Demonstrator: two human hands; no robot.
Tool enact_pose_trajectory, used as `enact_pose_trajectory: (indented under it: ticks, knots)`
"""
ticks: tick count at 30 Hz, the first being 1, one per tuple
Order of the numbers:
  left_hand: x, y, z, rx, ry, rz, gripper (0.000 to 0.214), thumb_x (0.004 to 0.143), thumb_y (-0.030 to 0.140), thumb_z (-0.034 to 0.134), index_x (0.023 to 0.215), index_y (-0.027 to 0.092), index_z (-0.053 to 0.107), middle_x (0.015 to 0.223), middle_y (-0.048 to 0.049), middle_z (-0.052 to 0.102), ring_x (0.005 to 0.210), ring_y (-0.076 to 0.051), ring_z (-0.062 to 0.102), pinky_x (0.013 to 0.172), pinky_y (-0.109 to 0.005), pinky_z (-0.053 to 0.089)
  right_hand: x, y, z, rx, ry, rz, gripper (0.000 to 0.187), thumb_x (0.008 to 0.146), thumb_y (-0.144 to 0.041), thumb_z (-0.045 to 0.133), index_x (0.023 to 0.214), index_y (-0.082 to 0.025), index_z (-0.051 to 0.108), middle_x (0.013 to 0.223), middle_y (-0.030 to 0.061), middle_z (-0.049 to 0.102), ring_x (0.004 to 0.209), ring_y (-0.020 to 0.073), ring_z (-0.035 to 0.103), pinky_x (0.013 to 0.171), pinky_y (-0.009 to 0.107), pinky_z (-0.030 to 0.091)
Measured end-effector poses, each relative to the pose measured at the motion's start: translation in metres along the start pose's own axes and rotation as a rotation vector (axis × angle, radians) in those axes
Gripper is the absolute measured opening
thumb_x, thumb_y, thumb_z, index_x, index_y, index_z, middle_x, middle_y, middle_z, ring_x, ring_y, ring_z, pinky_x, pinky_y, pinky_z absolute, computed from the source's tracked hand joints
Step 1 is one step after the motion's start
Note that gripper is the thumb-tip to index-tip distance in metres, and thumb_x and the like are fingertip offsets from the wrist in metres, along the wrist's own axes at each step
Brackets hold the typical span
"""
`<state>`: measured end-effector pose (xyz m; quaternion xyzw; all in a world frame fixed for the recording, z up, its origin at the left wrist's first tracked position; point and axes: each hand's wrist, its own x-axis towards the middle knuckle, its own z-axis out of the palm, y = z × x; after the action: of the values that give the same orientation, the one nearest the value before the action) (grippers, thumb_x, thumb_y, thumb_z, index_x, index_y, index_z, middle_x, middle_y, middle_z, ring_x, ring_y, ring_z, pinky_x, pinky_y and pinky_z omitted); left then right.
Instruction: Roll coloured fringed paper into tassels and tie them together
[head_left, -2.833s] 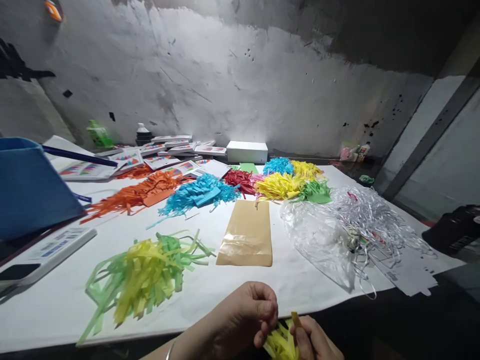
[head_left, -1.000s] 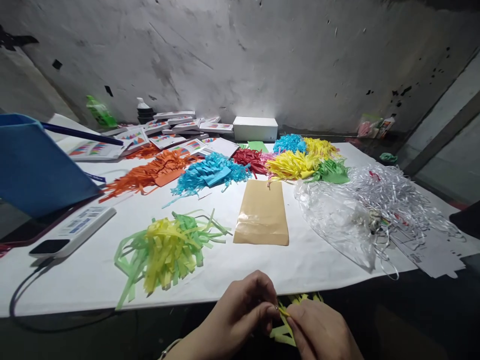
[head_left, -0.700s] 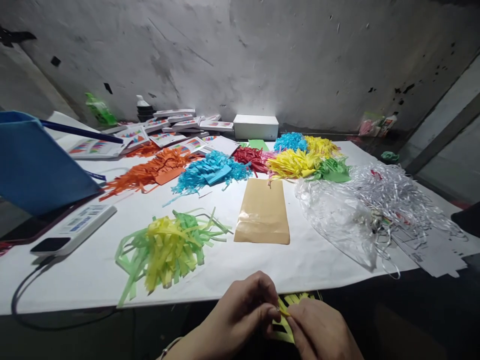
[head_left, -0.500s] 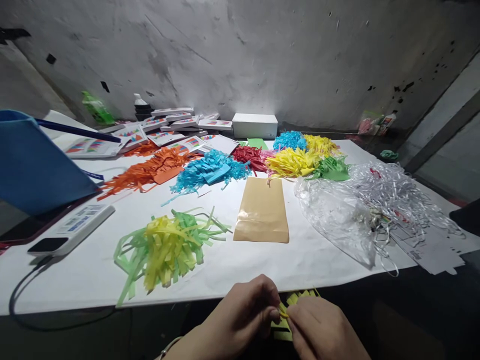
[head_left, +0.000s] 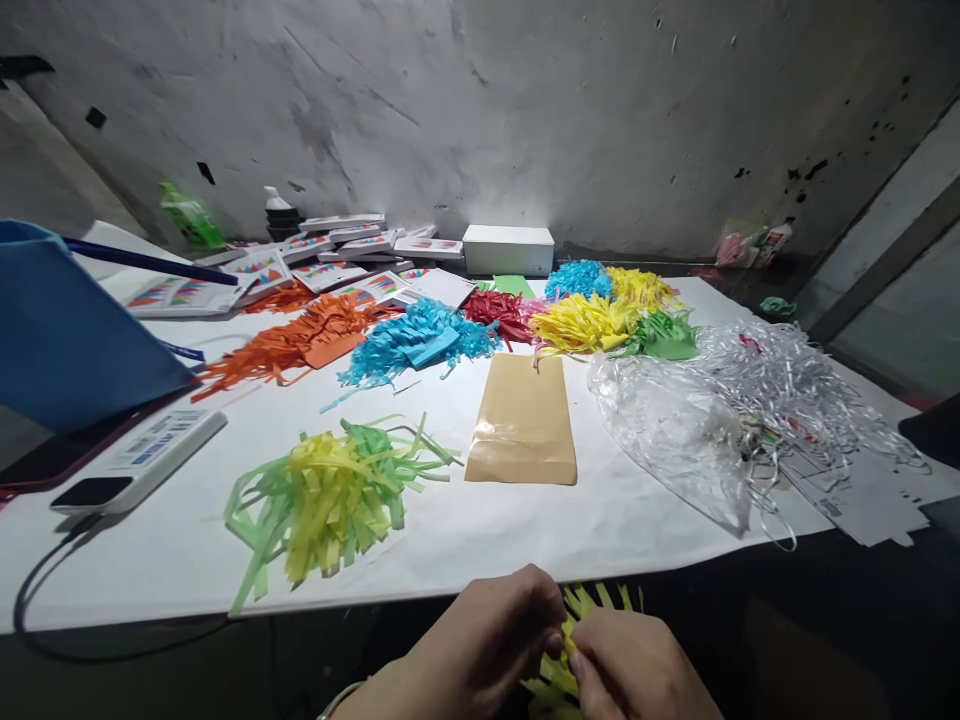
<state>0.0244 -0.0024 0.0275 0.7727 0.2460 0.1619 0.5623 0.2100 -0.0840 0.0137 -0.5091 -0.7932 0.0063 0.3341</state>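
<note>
Fringed yellow tissue paper (head_left: 559, 680) is pinched between my two hands, just below the table's front edge. My left hand (head_left: 487, 640) curls its fingers and thumb on the paper's middle. Right beside it, my right hand (head_left: 634, 655) grips the same paper between thumb and fingers. Cut strips stick out above and below the hands; the pinched part is mostly hidden. Nearest on the tabletop are a brown paper envelope (head_left: 523, 420) and a loose heap of yellow and green tissue fringe (head_left: 330, 500).
Orange (head_left: 300, 335), blue (head_left: 427, 340) and yellow fringe bundles (head_left: 589, 322) lie across the table's middle. Flat printed boxes (head_left: 367, 240) and a white box (head_left: 508, 250) stand behind. Clear plastic and white string (head_left: 795, 390) lie right; a power bank (head_left: 142, 460) with a cable lies left.
The yellow fringe has turned and bunched between my fingers, and its strips now spread more loosely. My right hand has shifted slightly left and down.
</note>
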Motion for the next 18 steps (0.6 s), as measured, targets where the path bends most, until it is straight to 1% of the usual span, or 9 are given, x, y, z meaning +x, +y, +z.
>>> enact_pose_trajectory:
  ticks: [2,4,6,8,10,12,14,16,18]
  knots:
    - [0.001,-0.002,0.003,-0.088,0.003,-0.005,0.021,0.098,0.034,0.051,0.092,0.017,0.059,0.077,-0.003,0.063,0.063,-0.012,0.05,0.059,-0.02,0.041,-0.003,0.001,0.002,0.041,-0.007,0.046,0.036,0.1,-0.02,0.036,0.066,-0.021,0.049,0.055,-0.0049,0.054,0.047,0.0064,0.053,0.048,0.02,0.036]
    - [0.003,-0.004,0.007,-0.227,0.014,-0.017,0.023,0.097,0.038,0.054,0.092,0.016,0.061,0.076,-0.0037,0.064,0.063,-0.013,0.054,0.059,-0.021,0.044,-0.007,0.002,0.003,0.092,-0.035,0.12,0.031,0.099,-0.02,0.038,0.071,-0.021,0.052,0.06,-0.004,0.057,0.051,0.0072,0.056,0.05,0.019,0.038]
    - [0.004,-0.007,0.01,-0.31,0.06,-0.028,0.023,0.094,0.038,0.058,0.09,0.016,0.064,0.075,-0.0037,0.064,0.063,-0.014,0.057,0.061,-0.022,0.047,-0.01,0.003,0.004,0.156,-0.08,0.175,0.028,0.098,-0.019,0.04,0.074,-0.021,0.053,0.063,-0.0037,0.058,0.055,0.0077,0.058,0.052,0.018,0.039]
    - [0.005,-0.008,0.012,-0.296,0.143,-0.027,0.023,0.091,0.036,0.062,0.086,0.015,0.067,0.075,-0.004,0.064,0.065,-0.014,0.058,0.063,-0.023,0.047,-0.013,0.003,0.005,0.235,-0.109,0.218,0.022,0.099,-0.023,0.044,0.081,-0.022,0.056,0.069,-0.0032,0.062,0.06,0.0086,0.061,0.056,0.017,0.042]
    - [0.006,-0.009,0.013,-0.294,0.205,-0.031,0.023,0.089,0.036,0.065,0.081,0.014,0.069,0.076,-0.004,0.063,0.066,-0.014,0.059,0.062,-0.023,0.047,-0.014,0.001,0.007,0.313,-0.08,0.263,0.014,0.099,-0.026,0.047,0.093,-0.023,0.059,0.078,-0.0021,0.066,0.067,0.01,0.064,0.062,0.017,0.045]
    - [0.006,-0.01,0.013,-0.343,0.228,-0.065,0.023,0.087,0.036,0.068,0.079,0.014,0.069,0.076,-0.0032,0.062,0.063,-0.013,0.058,0.06,-0.022,0.047,-0.015,0.0,0.009,0.351,-0.016,0.286,0.01,0.099,-0.025,0.049,0.099,-0.023,0.059,0.082,-0.0011,0.066,0.071,0.0109,0.064,0.065,0.018,0.046]
    - [0.006,-0.009,0.014,-0.441,0.22,-0.121,0.025,0.084,0.038,0.071,0.077,0.013,0.068,0.07,-0.0014,0.061,0.058,-0.011,0.055,0.056,-0.022,0.045,-0.016,-0.001,0.012,0.337,0.041,0.259,0.012,0.099,-0.02,0.048,0.093,-0.023,0.058,0.076,-0.0016,0.063,0.066,0.0105,0.061,0.063,0.019,0.045]
    - [0.007,-0.01,0.016,-0.546,0.201,-0.188,0.029,0.079,0.04,0.075,0.075,0.013,0.066,0.065,0.0,0.059,0.055,-0.011,0.053,0.053,-0.021,0.045,-0.017,-0.002,0.016,0.295,0.065,0.221,0.015,0.098,-0.017,0.048,0.087,-0.022,0.056,0.071,-0.0019,0.06,0.061,0.0101,0.058,0.059,0.019,0.043]
    - [0.007,-0.011,0.018,-0.638,0.185,-0.257,0.032,0.074,0.042,0.079,0.074,0.013,0.065,0.06,0.0011,0.058,0.053,-0.01,0.051,0.05,-0.02,0.044,-0.019,-0.002,0.021,0.231,0.097,0.192,0.015,0.097,-0.014,0.048,0.086,-0.022,0.055,0.069,-0.0016,0.059,0.059,0.0104,0.057,0.057,0.02,0.041]
